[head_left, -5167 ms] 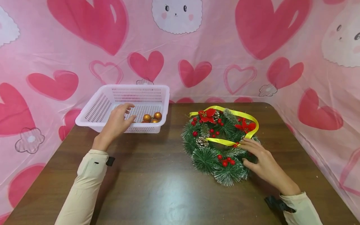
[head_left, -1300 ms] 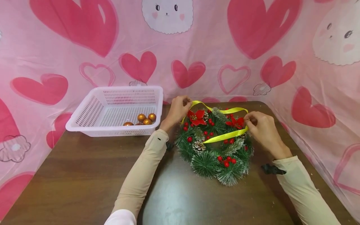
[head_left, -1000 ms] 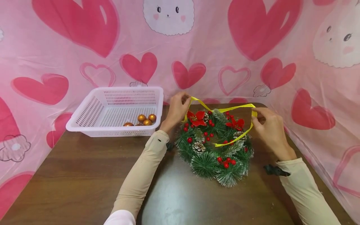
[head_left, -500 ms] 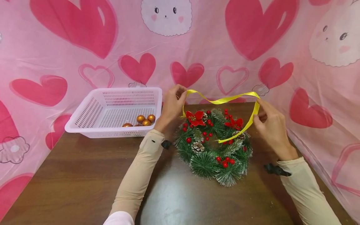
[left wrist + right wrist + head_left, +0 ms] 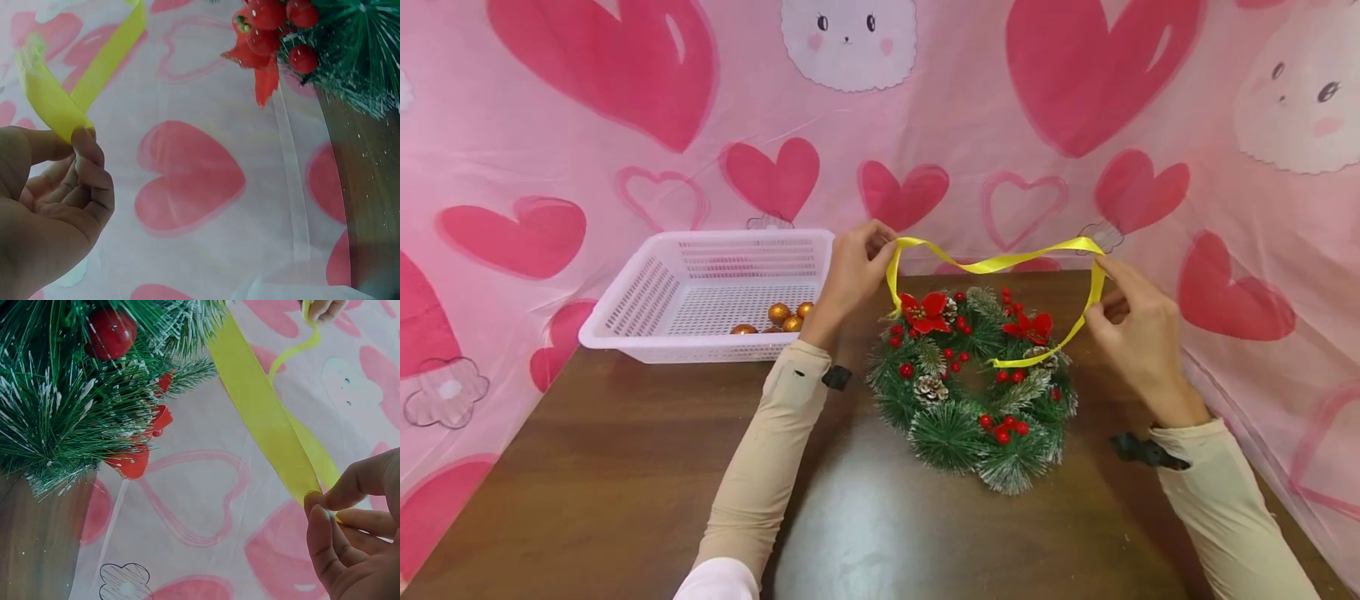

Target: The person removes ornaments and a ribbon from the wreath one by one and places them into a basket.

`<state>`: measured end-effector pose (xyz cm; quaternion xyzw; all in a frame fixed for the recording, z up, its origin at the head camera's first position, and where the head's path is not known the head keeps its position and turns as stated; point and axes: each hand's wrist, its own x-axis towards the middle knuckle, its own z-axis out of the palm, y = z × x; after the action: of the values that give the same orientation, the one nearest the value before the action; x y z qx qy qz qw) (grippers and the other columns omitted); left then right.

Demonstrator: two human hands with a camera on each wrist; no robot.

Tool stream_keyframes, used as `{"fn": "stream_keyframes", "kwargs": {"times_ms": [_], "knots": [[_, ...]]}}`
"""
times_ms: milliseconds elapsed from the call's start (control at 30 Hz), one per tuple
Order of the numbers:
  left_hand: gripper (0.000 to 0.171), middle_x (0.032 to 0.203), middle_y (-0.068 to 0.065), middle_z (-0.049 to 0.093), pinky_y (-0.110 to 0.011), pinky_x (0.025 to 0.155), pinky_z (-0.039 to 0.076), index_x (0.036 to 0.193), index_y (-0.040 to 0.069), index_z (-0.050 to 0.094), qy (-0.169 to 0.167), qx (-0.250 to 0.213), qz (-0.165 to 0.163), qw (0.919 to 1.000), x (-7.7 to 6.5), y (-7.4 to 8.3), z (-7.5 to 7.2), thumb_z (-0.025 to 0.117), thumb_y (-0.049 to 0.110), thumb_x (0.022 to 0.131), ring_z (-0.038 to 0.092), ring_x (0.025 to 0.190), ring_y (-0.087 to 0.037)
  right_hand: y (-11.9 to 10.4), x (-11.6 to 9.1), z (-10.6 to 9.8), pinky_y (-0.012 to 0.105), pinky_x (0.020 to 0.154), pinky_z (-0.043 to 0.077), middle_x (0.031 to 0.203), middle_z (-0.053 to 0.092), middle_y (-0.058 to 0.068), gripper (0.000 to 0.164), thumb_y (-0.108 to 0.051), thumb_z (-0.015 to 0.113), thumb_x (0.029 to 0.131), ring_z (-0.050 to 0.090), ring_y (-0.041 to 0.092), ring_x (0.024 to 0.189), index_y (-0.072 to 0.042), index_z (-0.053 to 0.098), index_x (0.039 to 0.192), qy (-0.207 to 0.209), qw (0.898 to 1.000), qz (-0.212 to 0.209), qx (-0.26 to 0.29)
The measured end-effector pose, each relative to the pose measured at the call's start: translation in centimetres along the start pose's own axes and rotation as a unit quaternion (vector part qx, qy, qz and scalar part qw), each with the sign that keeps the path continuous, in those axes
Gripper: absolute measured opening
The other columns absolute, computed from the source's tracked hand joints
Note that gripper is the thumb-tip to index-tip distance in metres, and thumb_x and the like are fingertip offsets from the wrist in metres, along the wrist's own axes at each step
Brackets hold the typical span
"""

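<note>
A yellow ribbon (image 5: 992,264) sags between my two hands above the far side of a wreath. My left hand (image 5: 855,268) pinches it near one end, and the frayed tip (image 5: 34,53) sticks out past the thumb in the left wrist view. On the other side my right hand (image 5: 1138,337) pinches it between thumb and fingertips, and a long tail drops from there to over the wreath's middle. The green wreath (image 5: 951,437) lies on the table, with red flowers (image 5: 924,312), red berries and pinecones (image 5: 931,389) on it.
A white perforated basket (image 5: 647,343) stands at the back left of the dark wooden table (image 5: 625,467). Several golden balls (image 5: 778,313) lie in its near right part. A pink heart-print cloth (image 5: 970,100) hangs right behind the table.
Earlier my left hand was over the basket and the ribbon lay on the wreath. Since then both hands have pinched the ribbon, lifted it and drawn apart, the right hand moving rightward.
</note>
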<state>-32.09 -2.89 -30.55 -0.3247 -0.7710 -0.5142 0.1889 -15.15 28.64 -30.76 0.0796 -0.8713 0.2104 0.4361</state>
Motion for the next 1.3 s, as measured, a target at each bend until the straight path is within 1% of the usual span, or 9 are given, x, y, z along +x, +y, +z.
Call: {"fn": "stream_keyframes", "kwargs": {"times_ms": [167,300,400,633,833,967,1133,1233,1300], "knots": [[0.009,0.078,-0.01,0.072,-0.021,0.054,0.041,0.1,0.001,0.067,0.001,-0.009,0.008,0.9999,0.7,0.0,0.1,0.062,0.006,0.095,0.061,0.059,-0.015,-0.1,0.3,-0.7,0.006,0.07,0.035,0.088,0.068,0.016,0.059,0.008,0.063,0.077,0.044,-0.018,0.071,-0.006,0.062,0.134,-0.014,1.0,-0.008,-0.006],[0.008,0.072,-0.01,0.066,-0.022,0.049,0.037,0.103,0.001,0.059,-0.007,-0.032,0.03,0.999,0.8,-0.1,0.4,0.057,0.002,0.095,0.055,0.053,-0.019,-0.2,0.4,-0.9,0.008,0.07,0.035,0.094,0.068,0.017,0.06,0.008,0.062,0.076,0.043,-0.019,0.071,-0.003,0.06,0.136,-0.032,0.999,-0.014,-0.004],[0.01,0.076,-0.011,0.066,-0.023,0.053,0.038,0.099,0.0,0.062,-0.017,-0.027,0.044,0.9985,0.6,-0.3,0.5,0.053,-0.002,0.094,0.051,0.057,-0.019,-0.3,0.4,-1.0,0.009,0.07,0.035,0.099,0.068,0.018,0.06,0.009,0.061,0.075,0.042,-0.021,0.071,-0.001,0.06,0.135,-0.037,0.999,-0.018,-0.003],[0.021,0.094,-0.012,0.072,-0.025,0.062,0.042,0.102,-0.002,0.075,-0.059,0.023,0.032,0.9975,-0.6,-0.7,-0.1,0.056,-0.002,0.095,0.053,0.07,-0.016,-0.5,1.3,-1.3,0.006,0.068,0.035,0.085,0.067,0.018,0.06,0.008,0.061,0.076,0.038,-0.026,0.073,-0.002,0.059,0.135,-0.037,0.998,-0.039,-0.014],[0.026,0.084,-0.011,0.069,-0.024,0.057,0.039,0.11,-0.004,0.073,-0.078,0.062,0.045,0.994,-1.1,-0.7,-0.7,0.055,-0.002,0.092,0.05,0.062,-0.015,-0.9,2.4,-2.0,0.015,0.067,0.036,0.08,0.066,0.019,0.059,0.009,0.061,0.076,0.036,-0.027,0.074,0.001,0.059,0.134,-0.039,0.997,-0.053,-0.026],[0.028,0.077,-0.008,0.066,-0.025,0.057,0.038,0.113,-0.001,0.073,-0.085,0.104,0.053,0.9895,-1.3,-0.3,-1.7,0.054,-0.002,0.092,0.047,0.06,-0.014,-1.3,3.1,-2.1,0.022,0.067,0.035,0.09,0.068,0.021,0.059,0.01,0.06,0.076,0.036,-0.026,0.075,0.002,0.058,0.135,-0.037,0.997,-0.057,-0.024],[0.027,0.077,-0.009,0.065,-0.029,0.057,0.04,0.11,0.001,0.074,-0.081,0.156,0.065,0.9823,-1.5,-0.2,-2.9,0.053,-0.003,0.092,0.049,0.062,-0.019,-1.8,4.3,-1.7,0.017,0.068,0.032,0.118,0.067,0.021,0.058,0.008,0.06,0.078,0.038,-0.026,0.075,0.0,0.058,0.135,-0.024,0.998,-0.058,-0.016],[0.026,0.073,-0.009,0.064,-0.029,0.057,0.04,0.108,-0.001,0.074,-0.07,0.166,0.072,0.9811,-1.7,-0.4,-3.5,0.053,-0.004,0.092,0.047,0.061,-0.019,-2.0,4.8,-1.2,0.012,0.067,0.031,0.128,0.063,0.021,0.058,0.008,0.061,0.078,0.039,-0.025,0.074,0.001,0.058,0.136,-0.027,0.998,-0.062,-0.01],[0.026,0.071,-0.011,0.064,-0.03,0.057,0.04,0.107,-0.003,0.074,-0.061,0.17,0.078,0.9805,-1.9,-0.4,-3.8,0.053,-0.005,0.091,0.046,0.061,-0.019,-2.3,5.1,-0.9,0.011,0.066,0.031,0.124,0.064,0.022,0.059,0.008,0.061,0.078,0.039,-0.024,0.072,0.001,0.058,0.136,-0.035,0.997,-0.067,-0.007]]}}
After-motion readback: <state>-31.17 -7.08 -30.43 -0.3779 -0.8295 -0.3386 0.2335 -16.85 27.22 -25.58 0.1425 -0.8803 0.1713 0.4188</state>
